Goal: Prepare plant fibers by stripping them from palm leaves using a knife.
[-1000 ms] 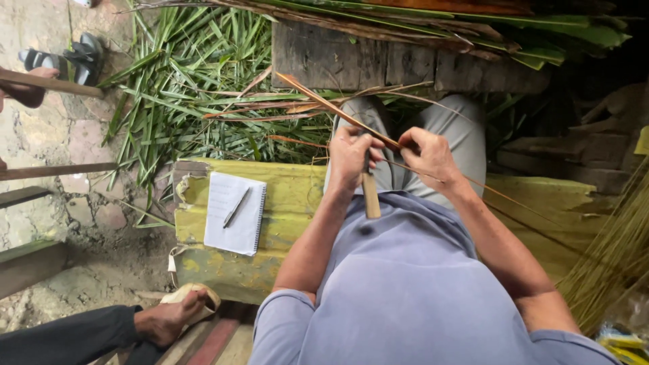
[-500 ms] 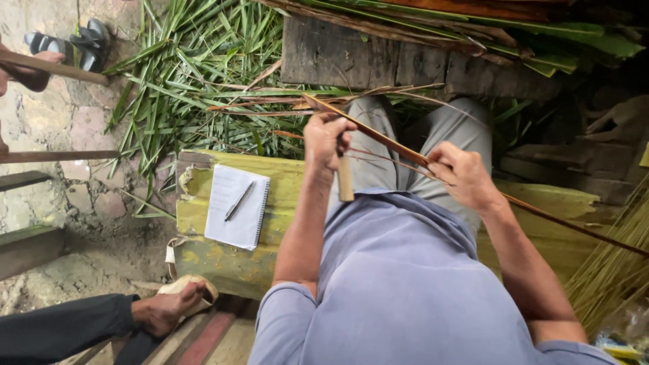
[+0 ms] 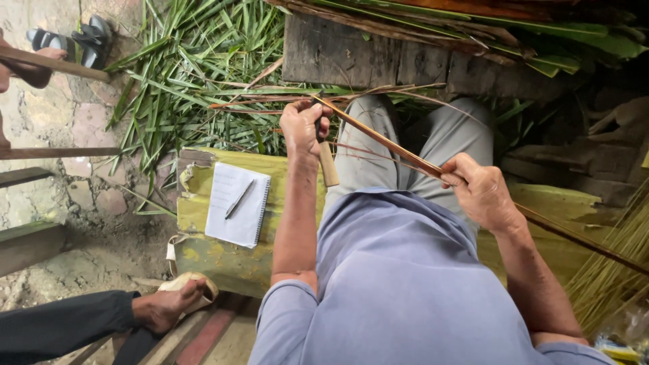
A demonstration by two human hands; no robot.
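My left hand (image 3: 302, 126) is stretched forward over my knee, closed on a small knife with a pale wooden handle (image 3: 328, 164) that points back toward my body. Its blade end meets the far tip of a long brown palm leaf strip (image 3: 382, 140). My right hand (image 3: 479, 190) pinches that same strip farther back, near my right thigh. The strip runs on past my right arm toward the lower right. I sit on a worn yellow wooden bench (image 3: 223, 260).
A white spiral notepad (image 3: 236, 204) with a pen (image 3: 237, 199) lies on the bench to my left. Green palm leaves (image 3: 186, 81) cover the ground ahead, by a dark plank (image 3: 378, 62). Another person's foot (image 3: 169, 307) rests at lower left. A bundle of thin sticks (image 3: 618, 260) stands at right.
My left hand with the knife has slid forward along the strip, away from my body, to its tip. My right hand has drawn back to the right, so the hands are now apart.
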